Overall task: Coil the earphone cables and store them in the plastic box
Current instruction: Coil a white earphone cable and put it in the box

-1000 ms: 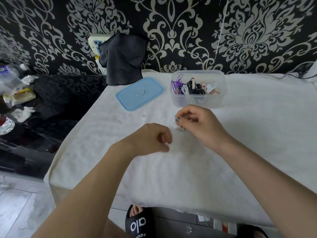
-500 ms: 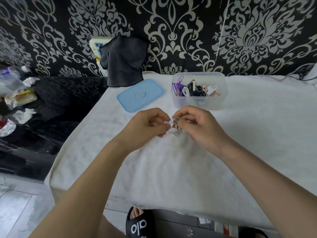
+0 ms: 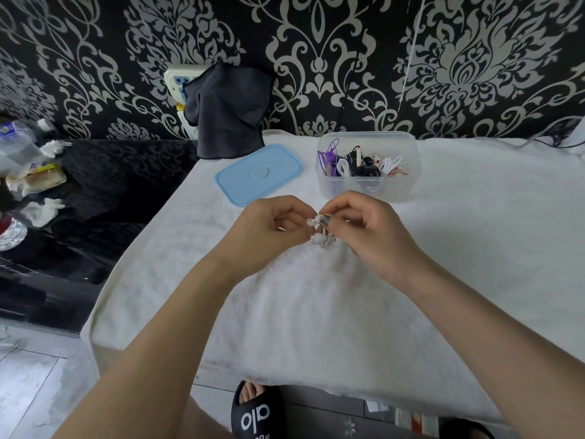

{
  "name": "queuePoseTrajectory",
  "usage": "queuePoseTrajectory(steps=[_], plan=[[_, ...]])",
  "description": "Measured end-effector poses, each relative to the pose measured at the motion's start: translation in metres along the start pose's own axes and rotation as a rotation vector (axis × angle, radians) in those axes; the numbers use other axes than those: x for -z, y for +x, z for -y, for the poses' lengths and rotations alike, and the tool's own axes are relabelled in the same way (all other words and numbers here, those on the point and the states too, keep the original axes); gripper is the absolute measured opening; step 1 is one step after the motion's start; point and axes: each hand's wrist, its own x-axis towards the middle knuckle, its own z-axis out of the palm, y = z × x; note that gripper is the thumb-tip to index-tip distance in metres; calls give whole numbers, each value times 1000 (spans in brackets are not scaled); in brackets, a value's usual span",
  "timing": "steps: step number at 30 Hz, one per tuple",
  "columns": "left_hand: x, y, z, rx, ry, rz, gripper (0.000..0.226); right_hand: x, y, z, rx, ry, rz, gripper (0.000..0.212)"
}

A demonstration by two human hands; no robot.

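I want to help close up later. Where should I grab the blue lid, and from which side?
Probably take the blue lid by its near left corner, coming from the left. It lies flat on the white cloth, so you need an edge, and the plastic box stands at its right.

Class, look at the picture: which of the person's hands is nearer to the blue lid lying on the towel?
Left. The left hand is just in front of the blue lid; the right hand sits further right, in front of the plastic box.

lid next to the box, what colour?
Light blue lid, off the box; head view.
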Motion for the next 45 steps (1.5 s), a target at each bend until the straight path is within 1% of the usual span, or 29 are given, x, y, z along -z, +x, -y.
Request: queuePoseTrajectory(steps=[6, 9, 12, 16, 20, 25, 30, 36, 40, 45], plan=[[0, -1, -2, -18, 8, -49, 19, -1, -1, -1, 11, -27, 2, 4], [1, -3, -3, -30, -3, -48, 17, 0, -1, 0, 0, -4, 2, 5], [2, -5, -4, -48, -17, -30, 16, 1, -1, 3, -34, 76, 22, 6], [3, -5, -3, -60, -35, -22, 14, 3, 1, 5, -158, 240, 68, 9], [4, -4, -1, -48, -86, 2, 14, 7, 2, 7, -229, 332, 139, 10], [6, -1, 0, -66, -155, 29, 13, 11, 3, 8, -305, 435, 195, 3], [6, -1, -4, -72, -215, 67, 12, 12, 2, 8, -303, 485, 215, 12], [8, -3, -5, -95, -251, 102, 13, 13, 1, 9, -301, 535, 278, 12], [9, -2, -4, -73, -297, 130, 10, 13, -1, 10, -306, 562, 326, 13], [7, -1, -5, -92, -374, 140, 10, 10, -2, 10, -343, 669, 305, 11]])
